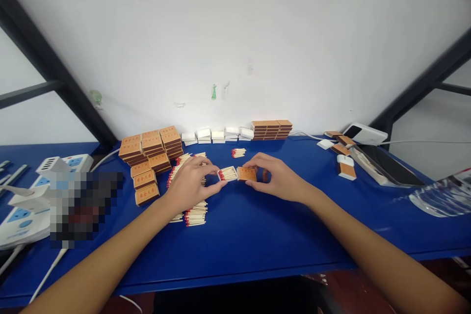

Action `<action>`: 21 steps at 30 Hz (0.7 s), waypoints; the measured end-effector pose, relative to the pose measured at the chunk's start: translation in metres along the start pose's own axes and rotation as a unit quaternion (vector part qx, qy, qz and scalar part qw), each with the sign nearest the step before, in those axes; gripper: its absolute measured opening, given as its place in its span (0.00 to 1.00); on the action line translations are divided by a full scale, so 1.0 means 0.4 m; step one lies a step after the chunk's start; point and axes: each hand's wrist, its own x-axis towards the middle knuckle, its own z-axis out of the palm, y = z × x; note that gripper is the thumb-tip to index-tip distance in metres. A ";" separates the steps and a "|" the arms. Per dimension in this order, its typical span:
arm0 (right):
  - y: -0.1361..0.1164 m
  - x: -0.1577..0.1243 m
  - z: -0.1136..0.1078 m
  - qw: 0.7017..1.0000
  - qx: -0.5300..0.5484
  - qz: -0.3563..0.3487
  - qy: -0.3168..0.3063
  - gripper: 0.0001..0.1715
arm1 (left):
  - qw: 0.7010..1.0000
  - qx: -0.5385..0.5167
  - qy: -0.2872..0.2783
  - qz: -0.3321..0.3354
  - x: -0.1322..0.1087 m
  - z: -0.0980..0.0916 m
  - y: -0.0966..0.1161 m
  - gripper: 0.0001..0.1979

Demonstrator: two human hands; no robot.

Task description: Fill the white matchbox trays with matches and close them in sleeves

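Between the fingers of my left hand (191, 181) is a white matchbox tray (228, 174) with red-tipped matches lying in it. My right hand (274, 177) grips an orange matchbox sleeve (246, 173) by its right side. The tray's right end meets the sleeve's left end. Piles of loose matches (196, 215) lie beside and partly under my left hand. A small bunch of matches (238, 152) rests behind the tray and sleeve.
Stacked orange matchboxes (151, 149) stand at the left, white trays (218, 136) and another matchbox stack (271, 129) along the wall. Power strips (27, 216) lie left; loose sleeves (346, 170), a white device (364, 133) and clear plastic (443, 194) lie right.
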 end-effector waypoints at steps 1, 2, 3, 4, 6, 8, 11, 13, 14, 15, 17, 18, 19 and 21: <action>-0.001 -0.001 -0.001 1.000 0.000 0.003 -0.002 0.21 | 1.000 -0.002 -0.001 -0.003 0.000 0.000 0.000 0.12; -0.003 -0.002 -0.003 1.000 0.001 0.008 -0.003 0.21 | 1.000 -0.003 0.000 -0.004 0.000 0.000 0.001 0.12; -0.006 -0.002 -0.004 1.000 0.002 0.012 -0.004 0.21 | 1.000 -0.004 0.002 -0.005 0.000 -0.001 0.002 0.12; -0.008 -0.002 -0.005 1.000 0.002 0.015 -0.003 0.22 | 1.000 -0.004 0.005 -0.005 0.000 -0.001 0.002 0.12; -0.012 -0.002 -0.007 1.000 0.001 0.017 -0.001 0.22 | 1.000 -0.006 0.008 -0.007 0.001 -0.001 0.003 0.12; -0.014 -0.002 -0.008 1.000 -0.005 0.014 0.001 0.21 | 1.000 -0.009 0.009 -0.009 0.001 0.000 0.003 0.12; -0.013 -0.001 -0.008 1.000 -0.018 0.008 0.003 0.22 | 1.000 -0.009 0.013 -0.009 0.002 0.000 0.003 0.12; -0.012 -0.002 -0.007 1.000 -0.022 0.006 0.002 0.22 | 1.000 -0.007 0.015 -0.009 0.002 0.000 0.003 0.12; -0.011 -0.002 -0.006 1.000 -0.023 0.006 0.000 0.22 | 1.000 -0.006 0.017 -0.009 0.003 -0.001 0.003 0.12; -0.011 -0.002 -0.005 1.000 -0.022 0.005 0.000 0.23 | 1.000 -0.006 0.020 -0.009 0.003 -0.001 0.003 0.13; -0.013 -0.003 -0.003 1.000 -0.018 0.003 0.004 0.23 | 1.000 -0.004 0.022 -0.008 0.003 -0.001 0.003 0.13; -0.014 -0.004 -0.002 1.000 -0.015 0.000 0.010 0.22 | 1.000 -0.004 0.020 -0.007 0.002 -0.001 0.004 0.12; -0.014 -0.004 -0.001 1.000 -0.009 -0.003 0.017 0.22 | 1.000 -0.005 0.015 -0.005 0.001 0.000 0.005 0.12; -0.014 -0.002 0.002 1.000 0.010 -0.007 0.029 0.21 | 1.000 -0.012 0.002 -0.001 0.000 0.001 0.006 0.12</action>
